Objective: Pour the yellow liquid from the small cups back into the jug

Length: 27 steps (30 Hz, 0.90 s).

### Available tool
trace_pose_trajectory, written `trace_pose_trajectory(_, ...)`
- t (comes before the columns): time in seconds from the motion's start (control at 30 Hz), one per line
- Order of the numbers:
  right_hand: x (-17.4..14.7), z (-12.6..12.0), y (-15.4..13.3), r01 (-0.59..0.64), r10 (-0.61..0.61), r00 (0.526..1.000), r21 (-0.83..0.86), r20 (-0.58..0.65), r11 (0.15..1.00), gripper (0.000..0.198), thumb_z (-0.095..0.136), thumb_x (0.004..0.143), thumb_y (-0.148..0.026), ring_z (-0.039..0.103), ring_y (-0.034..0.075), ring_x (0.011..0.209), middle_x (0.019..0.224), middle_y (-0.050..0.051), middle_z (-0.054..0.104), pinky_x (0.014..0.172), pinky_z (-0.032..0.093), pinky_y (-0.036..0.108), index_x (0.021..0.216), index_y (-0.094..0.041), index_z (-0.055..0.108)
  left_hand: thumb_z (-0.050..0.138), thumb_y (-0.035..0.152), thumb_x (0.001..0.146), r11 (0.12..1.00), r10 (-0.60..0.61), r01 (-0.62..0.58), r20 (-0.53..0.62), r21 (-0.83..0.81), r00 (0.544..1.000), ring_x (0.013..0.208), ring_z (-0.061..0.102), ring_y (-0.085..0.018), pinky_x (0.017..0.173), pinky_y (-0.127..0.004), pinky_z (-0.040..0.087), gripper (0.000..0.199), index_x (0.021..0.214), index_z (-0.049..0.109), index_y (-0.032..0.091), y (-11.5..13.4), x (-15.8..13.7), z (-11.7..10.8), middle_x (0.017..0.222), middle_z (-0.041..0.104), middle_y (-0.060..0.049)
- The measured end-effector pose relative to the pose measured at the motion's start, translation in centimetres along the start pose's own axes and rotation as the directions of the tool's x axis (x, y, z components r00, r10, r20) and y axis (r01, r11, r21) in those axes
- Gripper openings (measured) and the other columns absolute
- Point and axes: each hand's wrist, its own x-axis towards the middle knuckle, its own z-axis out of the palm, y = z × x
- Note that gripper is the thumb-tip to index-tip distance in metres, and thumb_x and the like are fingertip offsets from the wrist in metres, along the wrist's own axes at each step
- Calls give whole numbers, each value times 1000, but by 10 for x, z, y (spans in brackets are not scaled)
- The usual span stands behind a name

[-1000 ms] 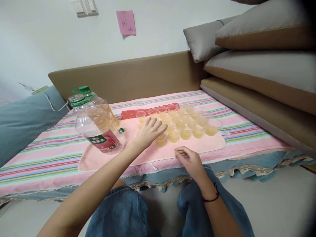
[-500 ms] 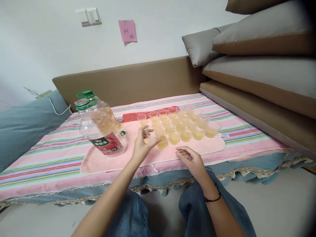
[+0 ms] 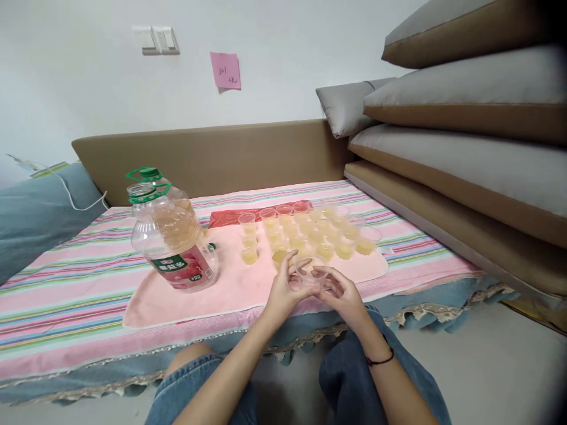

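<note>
Close to the front edge of the pink mat (image 3: pixel 177 307), both my hands are around a clear plastic cup (image 3: pixel 312 273), seen by its round see-through rim. My left hand (image 3: pixel 286 289) grips its left side, thumb below and fingers curved over. The fingers of my right hand (image 3: pixel 341 290) close on its right side. I cannot make out any liquid in it. Just behind my hands stand rows of clear cups with pale yellow liquid (image 3: pixel 325 252). A shorter column of such cups (image 3: pixel 248 255) is apart on the left. My fingers hide part of the front row.
Two large green-handled juice bottles (image 3: pixel 177 260) stand left on the mat, the front one uncapped. A green cap (image 3: pixel 212 245) is beside them. A red plastic packet (image 3: pixel 225 219) lies behind the cups. Stacked cushions (image 3: pixel 460 127) rise at the right.
My left hand has moved right and toward me from the left column of cups, carrying something clear. My right hand has come in to meet it. The view has shifted slightly.
</note>
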Motion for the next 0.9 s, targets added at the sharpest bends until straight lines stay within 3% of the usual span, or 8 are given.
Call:
trace_pose_trajectory(0.1,-3,-16,-2,18,-21,992,-25,-122,1000,52,86,69,-44,62,27,112,117,10,66,93,54,36,112,-21,67,91,39,58,995,90,-90,10,43,996,112,61,-26,95,-43,48,106,144,31,27,2,4,-8,146,53,-20)
trace_pose_trajectory(0.17,-4,-37,-3,57,-69,960,-51,-273,997,51,85,71,-45,60,27,115,119,11,65,96,52,36,112,-21,67,89,41,62,969,209,-196,-76,151,975,114,60,-26,96,-45,49,98,142,34,27,6,7,-26,145,53,-19)
trace_pose_trajectory(0.3,7,-110,-6,116,-192,753,-161,-629,980,56,84,68,-51,60,26,114,120,10,65,100,49,40,111,-20,66,78,41,76,874,403,-240,-356,422,843,108,62,-25,93,-46,51,61,126,49,24,10,11,-84,130,60,-13)
trace_pose_trajectory(0.37,21,-155,-6,68,-214,652,-225,-728,972,63,85,59,-55,62,27,108,116,10,65,97,51,41,106,-19,65,75,44,77,864,419,-191,-452,466,788,109,62,-26,93,-48,53,54,121,51,23,8,12,-111,128,60,-13)
trace_pose_trajectory(0.43,40,-196,-4,31,-222,597,-254,-771,967,66,85,51,-57,63,27,101,109,11,66,94,52,43,99,-18,63,74,47,77,841,417,-119,-491,529,765,110,62,-28,96,-52,52,56,122,51,23,3,12,-128,129,59,-13)
trace_pose_trajectory(0.53,72,-238,9,-45,-220,593,-305,-775,951,69,87,40,-60,63,28,95,98,10,67,92,51,44,88,-17,62,72,51,76,736,460,-56,-436,675,774,120,58,-35,101,-58,49,65,128,49,20,-10,10,-140,133,56,-16)
trace_pose_trajectory(0.67,105,-258,37,-132,-204,663,-381,-721,915,67,84,39,-63,63,29,98,97,10,67,92,50,46,83,-18,61,68,55,77,597,508,-11,-367,802,779,134,47,-41,108,-62,42,78,137,42,15,-29,10,-147,139,49,-21)
trace_pose_trajectory(0.9,112,-263,54,-266,-224,668,-509,-710,818,72,77,42,-68,59,33,104,105,13,65,101,42,51,91,-18,58,72,54,72,679,397,77,-454,730,798,129,50,-38,108,-60,43,88,141,33,15,-52,16,-157,140,44,-20)
